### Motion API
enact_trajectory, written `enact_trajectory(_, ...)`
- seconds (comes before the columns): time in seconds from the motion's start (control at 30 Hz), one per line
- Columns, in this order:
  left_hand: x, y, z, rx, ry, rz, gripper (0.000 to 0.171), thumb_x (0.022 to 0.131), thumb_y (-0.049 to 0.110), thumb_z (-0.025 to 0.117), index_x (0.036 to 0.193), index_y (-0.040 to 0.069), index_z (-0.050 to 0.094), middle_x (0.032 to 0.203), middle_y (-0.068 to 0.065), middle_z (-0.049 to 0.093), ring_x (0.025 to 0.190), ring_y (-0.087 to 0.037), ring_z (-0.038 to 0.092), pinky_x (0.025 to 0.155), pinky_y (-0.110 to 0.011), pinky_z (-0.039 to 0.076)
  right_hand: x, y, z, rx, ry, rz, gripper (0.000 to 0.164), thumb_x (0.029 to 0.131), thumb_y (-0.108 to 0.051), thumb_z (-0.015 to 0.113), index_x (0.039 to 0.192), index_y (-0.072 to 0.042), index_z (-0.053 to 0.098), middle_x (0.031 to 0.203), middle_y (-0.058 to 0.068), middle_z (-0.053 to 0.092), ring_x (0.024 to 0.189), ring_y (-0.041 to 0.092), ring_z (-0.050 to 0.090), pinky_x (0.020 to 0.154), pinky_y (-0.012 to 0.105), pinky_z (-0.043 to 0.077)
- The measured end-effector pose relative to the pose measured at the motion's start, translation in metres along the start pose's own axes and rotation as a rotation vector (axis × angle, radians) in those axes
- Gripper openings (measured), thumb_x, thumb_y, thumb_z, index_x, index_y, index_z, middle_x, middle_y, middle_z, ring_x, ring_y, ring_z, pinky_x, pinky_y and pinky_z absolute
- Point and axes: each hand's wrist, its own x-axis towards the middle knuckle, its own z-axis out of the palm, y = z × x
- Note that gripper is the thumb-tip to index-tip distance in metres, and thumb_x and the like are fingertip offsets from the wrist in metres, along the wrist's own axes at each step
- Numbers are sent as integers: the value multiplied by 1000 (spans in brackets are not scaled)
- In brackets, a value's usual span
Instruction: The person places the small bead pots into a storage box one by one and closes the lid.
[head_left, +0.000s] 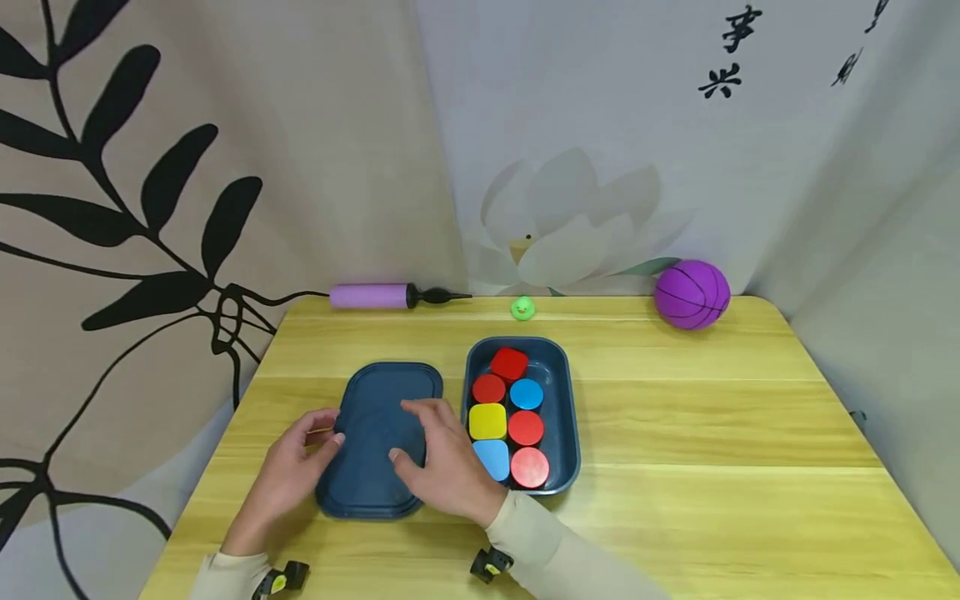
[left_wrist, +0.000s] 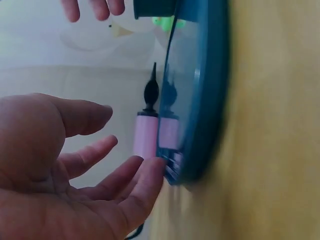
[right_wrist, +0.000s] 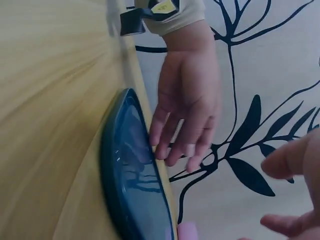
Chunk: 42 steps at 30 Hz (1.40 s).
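Note:
A dark blue rectangular lid with rounded corners lies flat on the table. My left hand is at its left edge, fingers loosely bent, fingertips right at the rim; the left wrist view shows the palm with nothing in it. Over the lid's right half hovers my right hand, thumb and fingers spread apart. To the right stands a dark blue tray holding several blocks, among them a yellow square block, a blue round block and a red square block.
Along the table's back edge are a pink hand pump with a black nozzle, a small green ball with a face on it, and a purple ball. A patterned curtain hangs behind the wooden table.

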Motion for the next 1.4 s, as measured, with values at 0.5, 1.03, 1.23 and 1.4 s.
enact_trajectory(0.5,0,-11,-7,-9,-54,-88,51,109,26,61,154,4,49,151,-23,56,133,-42,59,107,-54,52,-6,15,44,67,16,199,79,101,-30,68,167,-9,28,174,21,8,154,40,34,116,59,45)
enact_trajectory(1.03,10,-24,-20,-98,-186,-173,58,109,9,55,159,-11,34,148,-32,54,135,-44,55,91,-27,56,-6,23,48,212,45,282,81,102,-24,65,169,-9,22,175,19,10,159,39,27,122,61,36)
enact_trajectory(1.23,2,-37,-36,-195,-248,-177,58,108,10,58,159,-7,38,149,-31,52,123,-27,64,87,-30,59,-5,19,48,256,67,234,74,100,-12,59,167,-10,29,172,15,23,156,33,31,124,58,34)
enact_trajectory(1.4,-8,-43,-53,-356,-294,-212,68,107,15,62,164,-2,30,150,-30,47,109,-5,66,88,-33,60,-6,16,48,314,65,215,72,100,-11,59,166,-13,31,171,10,25,149,28,39,117,46,44)
